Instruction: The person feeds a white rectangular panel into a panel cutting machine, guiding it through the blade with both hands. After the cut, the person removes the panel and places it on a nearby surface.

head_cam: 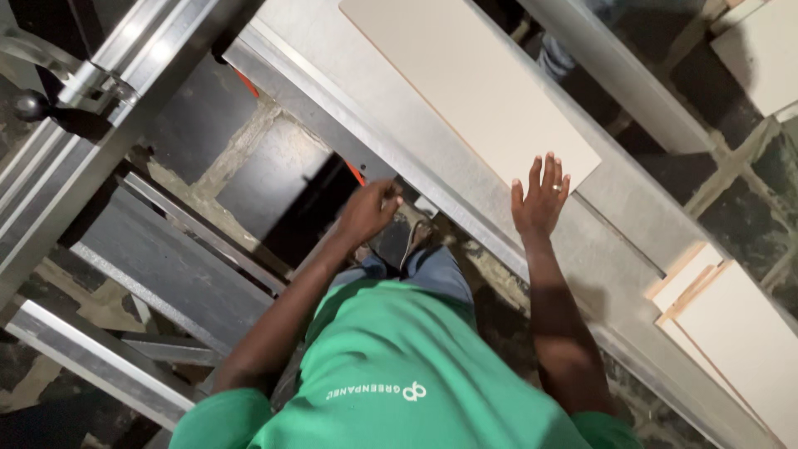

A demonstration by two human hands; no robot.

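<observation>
My right hand [539,199] lies flat with fingers spread, a ring on one finger, pressing on the near corner of a long cream board [465,79]. The board rests on a grey metal machine table [632,224] that runs diagonally across the view. My left hand [366,212] is blurred, its fingers curled at the table's near metal rail [366,137], beside a dark gap. Whether it grips anything is unclear. My green shirt [391,374] fills the bottom of the view.
Cream boards [731,341] are stacked at the right edge, and another board [765,50] lies at top right. Aluminium rails [100,91] with a black knob [29,104] cross the left. Stone floor [249,158] shows below. My shoe [399,237] stands by the table.
</observation>
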